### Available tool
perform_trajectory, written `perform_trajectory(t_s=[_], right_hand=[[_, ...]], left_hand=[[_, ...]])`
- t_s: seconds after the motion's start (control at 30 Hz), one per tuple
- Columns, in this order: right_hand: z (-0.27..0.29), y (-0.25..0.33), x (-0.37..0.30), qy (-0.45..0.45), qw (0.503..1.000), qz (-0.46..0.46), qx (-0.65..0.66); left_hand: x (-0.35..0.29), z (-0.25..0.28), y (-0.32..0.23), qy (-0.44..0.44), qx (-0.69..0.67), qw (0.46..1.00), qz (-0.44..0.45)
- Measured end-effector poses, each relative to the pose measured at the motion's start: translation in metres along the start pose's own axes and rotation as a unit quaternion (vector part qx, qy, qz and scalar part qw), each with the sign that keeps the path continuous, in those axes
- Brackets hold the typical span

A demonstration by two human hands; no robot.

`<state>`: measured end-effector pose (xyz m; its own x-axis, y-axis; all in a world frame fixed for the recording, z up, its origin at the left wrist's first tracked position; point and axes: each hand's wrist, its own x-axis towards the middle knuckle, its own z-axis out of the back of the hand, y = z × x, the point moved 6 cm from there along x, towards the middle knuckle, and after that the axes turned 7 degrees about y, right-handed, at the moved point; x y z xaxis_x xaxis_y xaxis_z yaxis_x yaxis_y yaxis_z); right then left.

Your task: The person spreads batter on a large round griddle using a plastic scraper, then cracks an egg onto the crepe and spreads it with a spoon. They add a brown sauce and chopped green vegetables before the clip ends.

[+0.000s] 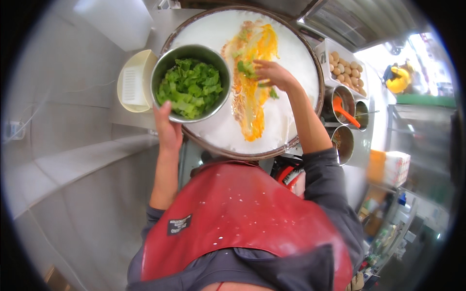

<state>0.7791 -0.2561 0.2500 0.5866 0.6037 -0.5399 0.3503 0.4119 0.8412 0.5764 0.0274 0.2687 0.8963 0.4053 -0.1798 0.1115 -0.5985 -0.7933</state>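
Observation:
My left hand (169, 131) grips the lower rim of a steel bowl (156, 88) tilted over the left side of a big round griddle (296, 114). Chopped green lettuce (190, 87) fills the bowl. My right hand (275, 75) is over the griddle, fingers stretched out and apart, slightly blurred. Beneath it lies a long strip of yellow egg and brownish batter (252, 116) on the pale surface. Bits of lettuce (246, 69) lie at my fingertips, and another lettuce piece (274, 93) is below the palm.
Left of the griddle stands a cream plastic container (127, 104). At the right are a white box of brown eggs (345, 70), a metal pot with an orange-handled utensil (345, 114), and another metal pot (343, 145). My red apron (238, 208) comes close to the griddle's near edge.

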Motion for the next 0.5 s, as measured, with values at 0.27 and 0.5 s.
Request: perform_trajectory(t_s=[0.27, 0.5], right_hand=[[-0.062, 0.017, -0.091, -0.231, 0.902, 0.054, -0.362], [-0.147, 0.101, -0.112, -0.17, 0.866, 0.249, -0.4]], left_hand=[[-0.004, -0.003, 0.005, 0.028, 0.004, 0.999, 0.045], [-0.032, -0.018, 0.001, 0.086, 0.002, 0.996, 0.02]])
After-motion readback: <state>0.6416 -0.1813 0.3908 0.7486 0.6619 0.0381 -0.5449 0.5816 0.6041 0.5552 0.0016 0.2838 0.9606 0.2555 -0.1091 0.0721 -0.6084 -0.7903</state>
